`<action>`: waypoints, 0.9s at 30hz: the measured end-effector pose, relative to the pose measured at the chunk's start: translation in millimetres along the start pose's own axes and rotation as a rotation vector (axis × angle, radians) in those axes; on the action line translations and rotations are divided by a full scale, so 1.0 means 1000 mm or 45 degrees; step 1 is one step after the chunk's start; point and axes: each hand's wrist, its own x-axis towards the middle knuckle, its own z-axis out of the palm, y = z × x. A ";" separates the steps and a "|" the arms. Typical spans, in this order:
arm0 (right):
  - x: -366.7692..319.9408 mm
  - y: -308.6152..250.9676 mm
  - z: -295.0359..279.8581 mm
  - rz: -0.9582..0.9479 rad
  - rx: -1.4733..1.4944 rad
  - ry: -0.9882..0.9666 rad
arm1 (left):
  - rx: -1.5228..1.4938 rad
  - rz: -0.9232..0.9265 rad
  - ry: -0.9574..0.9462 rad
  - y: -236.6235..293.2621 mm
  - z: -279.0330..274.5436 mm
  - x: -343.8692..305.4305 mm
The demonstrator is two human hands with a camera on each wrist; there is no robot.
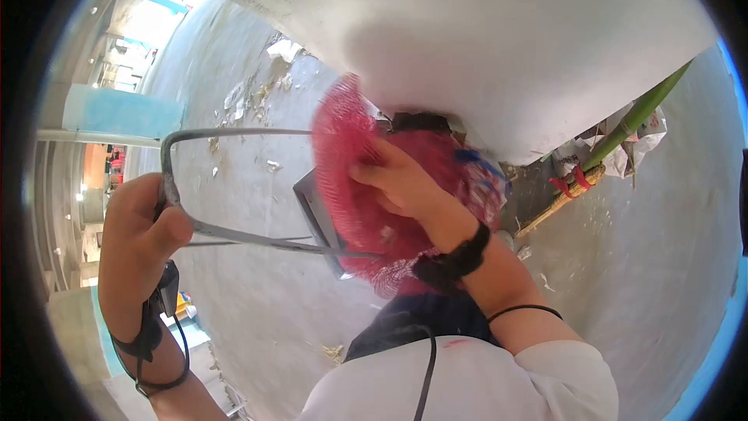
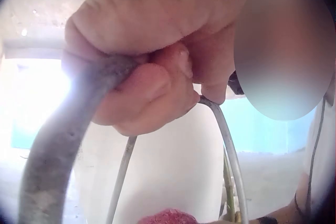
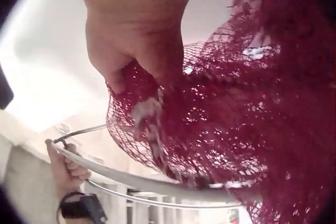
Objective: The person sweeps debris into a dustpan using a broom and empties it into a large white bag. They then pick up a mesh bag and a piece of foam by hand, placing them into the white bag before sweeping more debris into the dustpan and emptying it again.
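A grey metal frame of bent bars extends from the left hand across to a red mesh net. In the left wrist view the left hand has its fingers curled round a thick grey bar. The right hand grips the bunched net near the far ends of the bars. Seen from the right wrist, the right hand pinches the red mesh, which has a knotted cord along it, and the bars run behind and into the mesh.
A large white surface rises in front. Green and tan poles tied with red stand at the right beside white bags. Paper scraps lie on the grey floor. A grey-edged panel is partly hidden behind the net.
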 end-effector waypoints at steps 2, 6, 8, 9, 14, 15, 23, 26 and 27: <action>0.015 -0.007 0.017 -0.145 0.618 -0.227 | -0.002 -0.003 0.026 -0.008 -0.002 -0.005; 0.034 -0.005 -0.019 -0.354 0.390 0.151 | -0.120 -0.029 -0.015 -0.018 -0.005 -0.006; 0.019 0.017 -0.085 -0.368 -1.555 0.598 | -0.162 -0.073 -0.069 -0.019 -0.005 -0.004; 0.004 0.029 -0.104 -0.042 -2.207 0.763 | -0.169 -0.077 -0.082 -0.019 -0.006 -0.002; -0.036 0.031 -0.135 0.560 -2.210 0.294 | -0.098 -0.008 -0.143 -0.024 -0.009 -0.001; -0.034 0.017 -0.108 0.298 -2.079 0.513 | -0.084 0.011 -0.135 -0.023 -0.010 0.000; -0.009 0.073 -0.055 0.556 -2.752 -0.236 | -0.026 -0.058 -0.035 -0.010 -0.003 0.001; 0.002 0.137 -0.094 0.202 -3.027 -0.509 | -0.142 -0.083 0.075 -0.001 0.004 -0.008; 0.007 0.152 -0.105 0.040 -3.070 -0.585 | -0.164 -0.073 0.109 0.000 0.007 -0.010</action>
